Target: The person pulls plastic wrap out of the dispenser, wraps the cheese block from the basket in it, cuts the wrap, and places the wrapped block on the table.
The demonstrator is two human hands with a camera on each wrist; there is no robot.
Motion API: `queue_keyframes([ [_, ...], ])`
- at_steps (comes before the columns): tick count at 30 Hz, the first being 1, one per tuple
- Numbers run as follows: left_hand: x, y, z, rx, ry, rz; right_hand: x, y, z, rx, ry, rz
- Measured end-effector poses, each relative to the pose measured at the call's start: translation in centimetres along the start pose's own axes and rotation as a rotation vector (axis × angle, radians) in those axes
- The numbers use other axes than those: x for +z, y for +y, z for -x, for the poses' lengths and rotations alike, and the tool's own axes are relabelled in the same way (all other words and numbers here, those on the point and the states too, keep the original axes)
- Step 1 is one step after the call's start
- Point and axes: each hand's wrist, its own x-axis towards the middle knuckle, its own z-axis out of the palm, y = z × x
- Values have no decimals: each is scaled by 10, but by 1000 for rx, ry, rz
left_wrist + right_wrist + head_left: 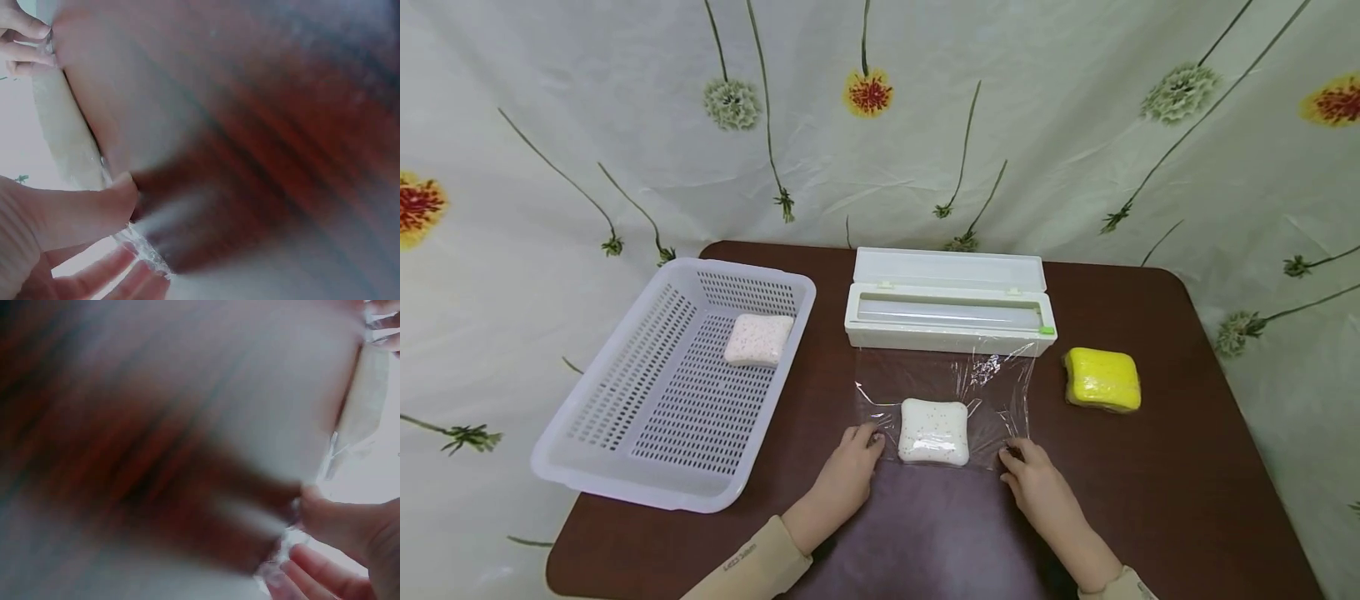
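Observation:
A sheet of clear plastic wrap (917,375) runs from the dispenser box toward me over the dark table. On the wrap, close to its near edge, lies a white speckled bar of soap (933,442). My left hand (844,473) pinches the near left corner of the wrap; the left wrist view shows the thumb over the bunched film (147,251). At the near right corner my right hand (1039,483) pinches the film between thumb and fingers, also visible in the right wrist view. The soap sits between the two hands, touched by neither.
Behind the wrap stands the white dispenser box (947,340), lid raised, with a film roll inside and a green slider. To the left is a white slotted basket (587,400) holding another speckled soap bar (758,339). A yellow wrapped block (1102,379) lies right.

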Motion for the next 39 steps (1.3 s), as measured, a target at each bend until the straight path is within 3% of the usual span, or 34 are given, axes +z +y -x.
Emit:
queue_keyframes([
  [4, 0, -3, -4, -51, 23, 11, 2, 7, -1, -10, 70, 14],
  [11, -7, -14, -9, -108, 4, 78, 0, 11, -7, -37, 90, 64],
  [18, -8, -27, -9, -47, 97, 67, -1, 16, -7, -133, 162, 115],
  [24, -19, -33, -6, -7, 238, 93, -6, 21, -9, -174, 202, 102],
  [27, -24, -33, -6, 7, 288, 114, -11, 21, -11, -125, 196, 54],
  [30, -29, -33, -9, -5, 299, 141, -17, 22, -14, -73, 213, -12],
  [35, -32, -33, -20, -107, 262, 229, -24, 26, -23, -7, 257, -101],
  [39, -31, -33, -34, -204, 264, 372, -27, 30, -33, 111, 218, -159],
])
